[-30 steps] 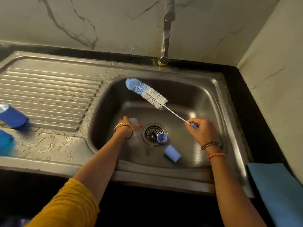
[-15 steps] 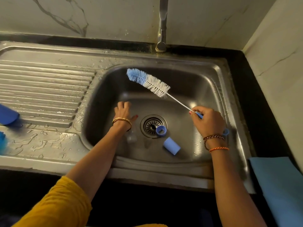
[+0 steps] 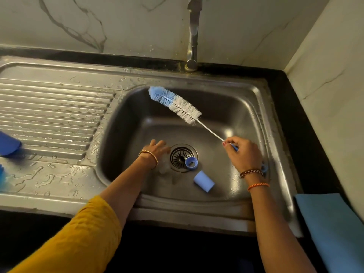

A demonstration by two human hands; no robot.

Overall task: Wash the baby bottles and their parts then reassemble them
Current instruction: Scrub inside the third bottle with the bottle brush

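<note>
Down in the steel sink [image 3: 254, 107], the left hand [image 3: 155, 149] fingers curl on a clear, light, slippery plastic bottle [image 3: 164, 167], best held round its middle, while the right hand [image 3: 243, 153] pinches the bendy blue-and-white bottle brush [image 3: 175, 104].

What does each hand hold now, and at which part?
The right hand grips the bottle brush by its blue handle end. The left hand reaches down onto a clear bottle in the sink; its grip cannot be told.

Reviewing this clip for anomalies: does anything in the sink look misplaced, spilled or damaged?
One small thing: the blue ring lies partly over the drain strainer, and the blue cap lies tipped on its side beside it. Nothing looks damaged. Water is pooled on the drainboard.
</note>
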